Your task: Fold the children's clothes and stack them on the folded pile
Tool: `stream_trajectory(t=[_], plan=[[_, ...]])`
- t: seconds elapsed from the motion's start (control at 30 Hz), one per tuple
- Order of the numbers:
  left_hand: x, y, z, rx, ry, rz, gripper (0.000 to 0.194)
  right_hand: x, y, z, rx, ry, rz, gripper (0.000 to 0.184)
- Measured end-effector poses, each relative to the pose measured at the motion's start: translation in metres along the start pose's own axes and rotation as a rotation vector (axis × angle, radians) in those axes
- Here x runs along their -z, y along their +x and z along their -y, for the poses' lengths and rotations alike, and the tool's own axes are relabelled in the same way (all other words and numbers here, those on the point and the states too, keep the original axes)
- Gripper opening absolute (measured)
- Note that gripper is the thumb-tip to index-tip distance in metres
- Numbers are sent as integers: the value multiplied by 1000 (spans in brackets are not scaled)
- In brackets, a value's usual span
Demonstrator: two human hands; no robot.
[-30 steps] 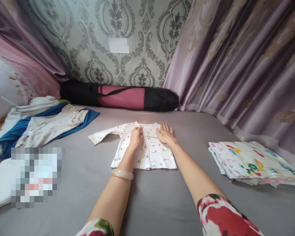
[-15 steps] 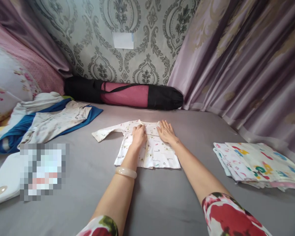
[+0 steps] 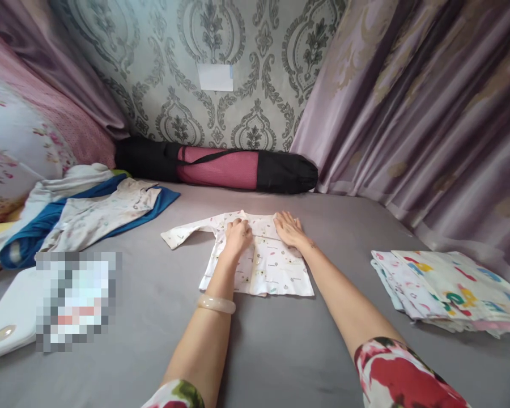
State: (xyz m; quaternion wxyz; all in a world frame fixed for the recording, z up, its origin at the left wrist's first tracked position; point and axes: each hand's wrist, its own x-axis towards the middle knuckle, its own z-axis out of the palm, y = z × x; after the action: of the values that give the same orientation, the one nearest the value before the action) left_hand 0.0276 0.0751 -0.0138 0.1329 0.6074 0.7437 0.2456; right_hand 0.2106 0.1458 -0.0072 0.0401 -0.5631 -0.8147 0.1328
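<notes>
A small white baby shirt (image 3: 276,272) with a tiny coloured print lies spread on the grey sheet. Its left sleeve (image 3: 182,232) sticks out to the side. On the right no sleeve extends outward; a horizontal edge of cloth crosses the chest. My left hand (image 3: 238,233), with a pale bangle at the wrist, rests on the upper chest near the neckline, fingers bent and slightly apart. My right hand (image 3: 289,229) lies flat over the shirt's right shoulder, its fingers stretched out. The cloth beneath both palms is hidden.
Folded printed clothes (image 3: 450,289) are stacked on the right. Rumpled clothes (image 3: 93,215) lie at left, behind a white object (image 3: 12,311) beside a blurred patch. A black and pink rolled bag (image 3: 219,167) lies along the wall, and curtains (image 3: 386,113) hang on the right.
My left hand has shifted slightly left on the shirt, with its fingers a little more spread. My right hand stays on the shoulder. The whole view has moved slightly.
</notes>
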Motion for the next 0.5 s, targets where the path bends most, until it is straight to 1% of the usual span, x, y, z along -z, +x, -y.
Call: stream_trajectory(t=[0.1, 0.23, 0.33, 0.43, 0.5], plan=[[8, 3, 7, 11, -38, -54, 34, -3, 3, 2, 9, -38, -67, 68], [24, 3, 18, 63, -131, -122, 37, -15, 8, 1, -21, -90, -54, 68], [38, 2, 25, 144, -197, -119, 40, -18, 10, -2, -10, -93, -54, 67], [49, 0, 27, 245, -269, -112, 40, -13, 8, 0, -12, -77, -35, 66], [53, -2, 27, 289, -302, -112, 39, -9, 6, 7, -20, -62, -31, 66]])
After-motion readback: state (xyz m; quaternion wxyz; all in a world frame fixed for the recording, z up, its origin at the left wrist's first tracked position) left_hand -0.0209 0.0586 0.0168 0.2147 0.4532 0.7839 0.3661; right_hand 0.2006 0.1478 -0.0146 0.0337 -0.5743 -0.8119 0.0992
